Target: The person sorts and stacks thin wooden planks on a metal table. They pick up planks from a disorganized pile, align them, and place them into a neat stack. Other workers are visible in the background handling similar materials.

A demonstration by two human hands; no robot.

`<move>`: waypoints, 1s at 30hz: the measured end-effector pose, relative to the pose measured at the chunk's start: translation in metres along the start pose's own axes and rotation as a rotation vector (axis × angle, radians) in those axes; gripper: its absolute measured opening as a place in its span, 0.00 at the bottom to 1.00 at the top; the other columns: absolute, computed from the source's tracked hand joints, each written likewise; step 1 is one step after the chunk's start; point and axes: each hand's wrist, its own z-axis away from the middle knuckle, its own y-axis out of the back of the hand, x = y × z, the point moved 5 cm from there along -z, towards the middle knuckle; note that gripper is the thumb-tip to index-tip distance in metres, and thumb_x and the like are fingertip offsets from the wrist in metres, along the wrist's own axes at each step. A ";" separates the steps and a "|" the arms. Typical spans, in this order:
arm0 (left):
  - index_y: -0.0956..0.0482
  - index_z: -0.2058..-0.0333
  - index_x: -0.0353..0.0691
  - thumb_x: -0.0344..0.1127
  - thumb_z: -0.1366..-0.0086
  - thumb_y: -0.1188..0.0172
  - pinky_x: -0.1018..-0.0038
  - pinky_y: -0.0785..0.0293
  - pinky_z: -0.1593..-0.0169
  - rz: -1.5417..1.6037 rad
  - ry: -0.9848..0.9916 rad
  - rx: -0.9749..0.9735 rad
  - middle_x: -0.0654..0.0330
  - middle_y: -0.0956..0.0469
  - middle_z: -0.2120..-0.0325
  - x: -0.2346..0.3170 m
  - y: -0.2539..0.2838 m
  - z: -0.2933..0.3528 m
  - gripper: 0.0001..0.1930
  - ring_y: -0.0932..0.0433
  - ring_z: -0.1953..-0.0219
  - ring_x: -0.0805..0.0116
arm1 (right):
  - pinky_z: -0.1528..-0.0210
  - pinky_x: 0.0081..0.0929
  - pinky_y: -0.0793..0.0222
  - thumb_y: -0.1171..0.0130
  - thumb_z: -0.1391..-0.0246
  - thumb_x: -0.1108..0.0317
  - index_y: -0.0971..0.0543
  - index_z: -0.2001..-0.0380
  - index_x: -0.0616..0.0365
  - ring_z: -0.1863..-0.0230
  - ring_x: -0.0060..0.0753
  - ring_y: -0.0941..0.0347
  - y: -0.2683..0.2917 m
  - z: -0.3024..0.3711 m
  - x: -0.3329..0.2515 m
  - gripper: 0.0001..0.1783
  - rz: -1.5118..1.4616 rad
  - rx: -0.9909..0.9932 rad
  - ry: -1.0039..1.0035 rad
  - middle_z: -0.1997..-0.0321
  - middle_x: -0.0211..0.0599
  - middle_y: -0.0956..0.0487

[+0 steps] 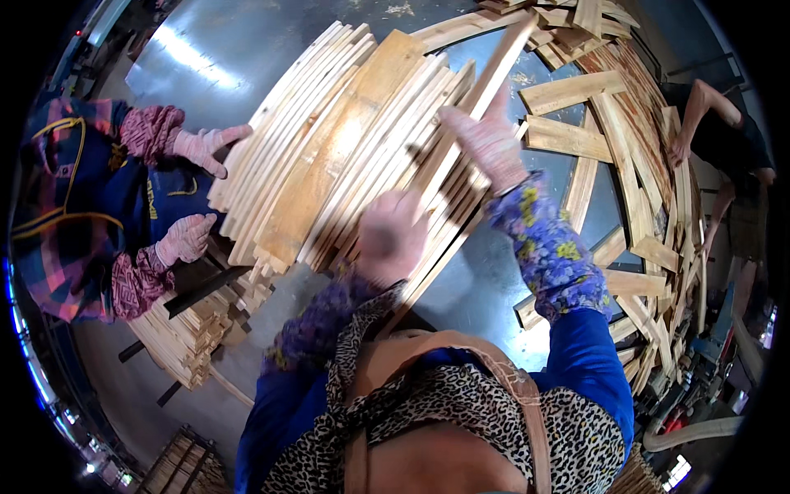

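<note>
A long narrow wooden board (500, 67) stands tilted on edge over the right part of a row of pale boards (284, 111). My right hand (491, 146), in a pinkish knit glove, grips it around the middle, thumb on the near side and fingers behind. At its lower end my gloved left hand (392, 235) is closed around it, slightly blurred, with fingertips partly hidden. One wider board (350, 148) lies flat across the row. A co-worker's gloved hand (210, 150) touches the row's left end; the other hand (186, 239) is just below.
The boards rest on a shiny metal table (222, 49). Loose boards (576, 95) lie crisscrossed along its right side, where another person's arm (699, 115) reaches in. More stacked boards (185, 337) sit lower down at the left, beside the co-worker in a plaid garment (90, 148).
</note>
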 end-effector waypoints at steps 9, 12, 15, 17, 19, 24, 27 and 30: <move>0.38 0.22 0.47 0.47 0.40 0.27 0.40 0.48 0.19 -0.769 -0.831 -0.121 0.44 0.27 0.32 0.022 0.094 -0.053 0.49 0.33 0.26 0.45 | 0.38 0.38 0.18 0.36 0.34 0.52 0.21 0.35 0.60 0.46 0.44 0.15 -0.034 0.055 -0.086 0.32 0.482 -1.196 0.240 0.47 0.48 0.12; 0.39 0.22 0.45 0.47 0.40 0.26 0.46 0.33 0.27 -0.739 -0.332 -0.529 0.46 0.24 0.37 -0.004 0.080 -0.050 0.49 0.25 0.33 0.47 | 0.38 0.40 0.19 0.29 0.38 0.56 0.18 0.36 0.54 0.47 0.44 0.14 -0.026 0.055 -0.069 0.29 0.510 -0.938 0.270 0.47 0.45 0.11; 0.40 0.23 0.40 0.49 0.39 0.26 0.50 0.28 0.31 -0.598 0.296 -0.464 0.44 0.25 0.38 -0.048 0.083 -0.035 0.50 0.23 0.35 0.48 | 0.33 0.44 0.22 0.33 0.32 0.55 0.20 0.34 0.61 0.40 0.51 0.16 0.022 0.073 -0.086 0.30 0.486 -0.234 0.628 0.40 0.50 0.13; 0.42 0.23 0.35 0.60 0.40 0.25 0.53 0.28 0.30 -0.459 0.509 -0.365 0.40 0.28 0.35 -0.093 0.074 -0.020 0.57 0.26 0.32 0.47 | 0.28 0.38 0.26 0.30 0.35 0.62 0.21 0.32 0.63 0.32 0.43 0.19 0.046 0.072 -0.009 0.31 0.127 -0.107 0.353 0.35 0.51 0.16; 0.47 0.21 0.35 0.66 0.42 0.27 0.54 0.31 0.28 -0.582 0.423 -0.381 0.40 0.31 0.32 -0.097 0.061 -0.012 0.62 0.30 0.28 0.47 | 0.25 0.39 0.30 0.30 0.36 0.59 0.23 0.30 0.65 0.28 0.45 0.24 0.061 0.092 0.047 0.35 0.226 -0.038 0.208 0.31 0.52 0.18; 0.54 0.18 0.36 0.68 0.47 0.23 0.53 0.34 0.25 -0.403 0.568 -0.397 0.41 0.33 0.28 -0.117 0.073 -0.022 0.71 0.32 0.26 0.46 | 0.21 0.41 0.37 0.34 0.29 0.48 0.31 0.24 0.68 0.24 0.52 0.29 0.075 0.166 0.213 0.43 -0.011 0.250 -0.135 0.26 0.57 0.23; 0.60 0.16 0.44 0.60 0.40 0.26 0.54 0.28 0.30 -0.540 0.630 -0.451 0.48 0.33 0.30 -0.108 0.061 -0.018 0.66 0.28 0.30 0.48 | 0.21 0.42 0.39 0.37 0.28 0.45 0.34 0.24 0.71 0.24 0.56 0.30 0.045 0.204 0.227 0.45 -0.043 0.269 -0.245 0.26 0.62 0.25; 0.61 0.15 0.50 0.55 0.37 0.28 0.55 0.22 0.36 -0.640 0.572 -0.431 0.49 0.31 0.32 -0.100 0.053 -0.023 0.62 0.24 0.35 0.50 | 0.21 0.44 0.38 0.36 0.31 0.46 0.34 0.26 0.76 0.25 0.60 0.30 -0.006 0.198 0.203 0.47 -0.109 0.227 -0.219 0.27 0.71 0.27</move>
